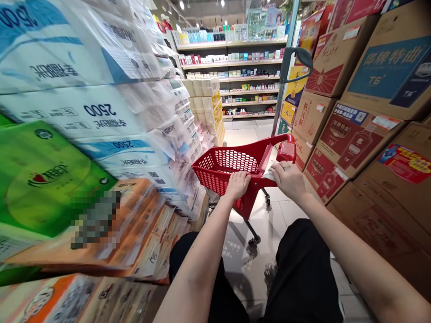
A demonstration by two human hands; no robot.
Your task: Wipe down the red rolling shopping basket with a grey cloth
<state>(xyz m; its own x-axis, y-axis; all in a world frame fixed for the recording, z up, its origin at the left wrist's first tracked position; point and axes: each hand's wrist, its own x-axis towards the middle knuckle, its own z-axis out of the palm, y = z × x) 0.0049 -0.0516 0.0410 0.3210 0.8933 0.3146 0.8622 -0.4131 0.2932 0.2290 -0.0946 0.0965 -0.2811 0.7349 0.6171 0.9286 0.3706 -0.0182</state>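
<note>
A small red plastic shopping cart (229,166) stands in a narrow store aisle in front of me, its basket showing no goods. My left hand (237,184) is wrapped round the near rim of the cart. Fingers of my right hand (288,178) are closed over the cart's handle bar on the right side, pressing on a pale sheet or cloth there. Both forearms reach forward from the bottom of the view, above my black trousers.
Stacked packs of toilet paper (101,112) wall the left side. Brown and red cardboard cartons (363,130) are piled on the right. Shelves of small goods (235,67) close the far end. A tiled floor (242,134) runs between them.
</note>
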